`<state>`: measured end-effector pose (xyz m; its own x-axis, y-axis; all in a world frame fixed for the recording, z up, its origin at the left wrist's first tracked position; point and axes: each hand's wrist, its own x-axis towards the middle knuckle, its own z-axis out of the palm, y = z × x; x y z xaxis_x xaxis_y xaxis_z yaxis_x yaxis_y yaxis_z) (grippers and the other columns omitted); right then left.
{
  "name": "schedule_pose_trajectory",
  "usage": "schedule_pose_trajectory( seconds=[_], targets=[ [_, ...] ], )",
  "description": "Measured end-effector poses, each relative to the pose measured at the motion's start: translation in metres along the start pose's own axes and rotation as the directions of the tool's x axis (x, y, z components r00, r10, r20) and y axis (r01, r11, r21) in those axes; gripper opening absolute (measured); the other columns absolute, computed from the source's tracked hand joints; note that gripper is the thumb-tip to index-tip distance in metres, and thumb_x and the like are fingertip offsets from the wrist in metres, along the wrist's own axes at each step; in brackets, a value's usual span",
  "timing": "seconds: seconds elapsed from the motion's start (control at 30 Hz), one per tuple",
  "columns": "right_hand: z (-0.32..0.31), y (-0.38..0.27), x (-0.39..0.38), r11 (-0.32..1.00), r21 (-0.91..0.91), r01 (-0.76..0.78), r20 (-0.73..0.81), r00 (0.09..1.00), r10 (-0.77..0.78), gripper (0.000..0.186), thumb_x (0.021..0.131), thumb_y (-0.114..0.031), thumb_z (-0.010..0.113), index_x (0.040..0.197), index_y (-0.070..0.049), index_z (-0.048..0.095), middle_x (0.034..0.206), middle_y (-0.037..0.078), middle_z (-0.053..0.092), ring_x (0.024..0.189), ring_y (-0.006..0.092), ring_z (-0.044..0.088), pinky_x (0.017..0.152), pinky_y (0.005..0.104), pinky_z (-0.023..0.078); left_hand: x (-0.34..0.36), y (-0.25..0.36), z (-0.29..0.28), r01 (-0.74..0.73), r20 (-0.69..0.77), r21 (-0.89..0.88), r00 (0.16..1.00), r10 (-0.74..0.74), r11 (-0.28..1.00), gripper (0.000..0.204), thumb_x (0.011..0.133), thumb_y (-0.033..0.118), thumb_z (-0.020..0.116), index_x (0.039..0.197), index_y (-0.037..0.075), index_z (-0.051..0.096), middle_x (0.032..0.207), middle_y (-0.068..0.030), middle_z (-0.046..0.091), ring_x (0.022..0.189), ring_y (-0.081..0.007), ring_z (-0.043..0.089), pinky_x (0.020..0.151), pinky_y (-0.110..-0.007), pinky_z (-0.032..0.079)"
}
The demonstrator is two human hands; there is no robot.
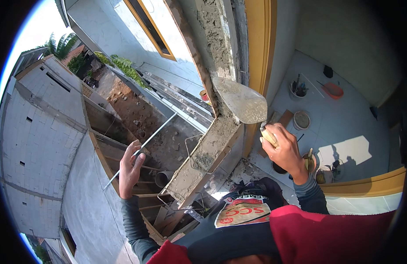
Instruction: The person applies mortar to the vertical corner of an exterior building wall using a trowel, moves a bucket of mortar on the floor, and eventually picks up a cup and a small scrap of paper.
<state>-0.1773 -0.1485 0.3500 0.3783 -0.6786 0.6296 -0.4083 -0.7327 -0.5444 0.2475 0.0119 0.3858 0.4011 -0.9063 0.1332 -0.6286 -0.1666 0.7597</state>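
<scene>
My right hand [283, 148] is wrapped round the wooden handle of a trowel [242, 102]. Its broad blade, smeared with grey mortar, lies flat-side up at the corner where an upright plastered strip [216, 37] meets a ledge. Wet mortar [223, 127] covers part of this narrow ledge, which has boards along its edges. Bent wire clamps [189, 152] straddle the ledge. Left of it, my left hand [131, 169] is raised with thumb and fingers apart, holding nothing. A thin pale rod [157, 131] passes behind that hand; whether they touch is unclear.
A yellow door frame [258, 53] rises just right of the trowel. Beyond it, buckets [301, 119] and an orange basin [333, 90] stand on the tiled floor. Down to the left are bare soil [133, 110], a grey pipe [164, 178] and a block wall [40, 123].
</scene>
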Motion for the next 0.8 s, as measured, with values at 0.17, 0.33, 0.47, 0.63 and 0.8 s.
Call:
schedule_pose_trajectory(
  seconds=[0.17, 0.33, 0.47, 0.63, 0.8],
  targets=[
    [-0.044, 0.03, 0.022, 0.848, -0.439, 0.296, 0.017, 0.947, -0.322, 0.029, 0.071, 0.001, 0.073, 0.099, -0.002, 0.068, 0.096, 0.01, 0.066, 0.077, 0.0249, 0.067, 0.063, 0.034, 0.055, 0.003, 0.018, 0.004, -0.023, 0.017, 0.031, 1.0, 0.023, 0.999, 0.055, 0.093, 0.033, 0.065, 0.139, 0.007, 0.051, 0.126, -0.0149, 0.062, 0.125, -0.0283, 0.055, 0.107, -0.05, 0.039],
    [-0.09, 0.033, 0.059, 0.68, -0.575, 0.455, 0.156, 0.877, -0.454, 0.034, 0.065, 0.003, 0.071, 0.099, -0.001, 0.07, 0.101, 0.008, 0.067, 0.074, 0.0221, 0.064, 0.065, 0.0322, 0.055, 0.002, 0.009, 0.009, -0.053, 0.006, 0.042, 0.999, 0.053, 0.998, 0.056, 0.092, 0.034, 0.066, 0.139, 0.007, 0.052, 0.124, -0.0179, 0.064, 0.121, -0.0296, 0.058, 0.103, -0.049, 0.042],
    [-0.126, 0.002, 0.105, 0.627, -0.595, 0.503, 0.188, 0.846, -0.499, 0.034, 0.069, 0.003, 0.07, 0.103, -0.001, 0.07, 0.103, 0.011, 0.068, 0.077, 0.0238, 0.066, 0.068, 0.0347, 0.056, -0.002, 0.01, 0.012, -0.075, -0.002, 0.05, 0.997, 0.075, 0.996, 0.056, 0.091, 0.034, 0.066, 0.138, 0.006, 0.052, 0.123, -0.0185, 0.064, 0.118, -0.0299, 0.059, 0.101, -0.047, 0.044],
    [-0.166, -0.033, 0.169, 0.628, -0.546, 0.554, 0.193, 0.813, -0.55, 0.034, 0.074, 0.003, 0.068, 0.108, 0.002, 0.067, 0.108, 0.016, 0.069, 0.091, 0.0308, 0.07, 0.075, 0.0364, 0.059, -0.005, 0.013, 0.009, -0.076, -0.02, 0.041, 0.997, 0.076, 0.996, 0.055, 0.092, 0.034, 0.066, 0.138, 0.007, 0.052, 0.124, -0.0191, 0.064, 0.121, -0.0308, 0.058, 0.102, -0.048, 0.043],
    [-0.131, -0.045, 0.149, 0.831, -0.3, 0.468, 0.224, 0.881, -0.416, 0.03, 0.079, 0.0, 0.07, 0.109, 0.004, 0.065, 0.099, 0.016, 0.069, 0.083, 0.0239, 0.069, 0.073, 0.0314, 0.057, -0.016, -0.001, 0.008, -0.042, -0.039, -0.024, 0.998, 0.041, 0.999, 0.055, 0.094, 0.035, 0.064, 0.14, 0.008, 0.052, 0.129, -0.017, 0.062, 0.125, -0.0298, 0.055, 0.107, -0.05, 0.039]
  ],
)
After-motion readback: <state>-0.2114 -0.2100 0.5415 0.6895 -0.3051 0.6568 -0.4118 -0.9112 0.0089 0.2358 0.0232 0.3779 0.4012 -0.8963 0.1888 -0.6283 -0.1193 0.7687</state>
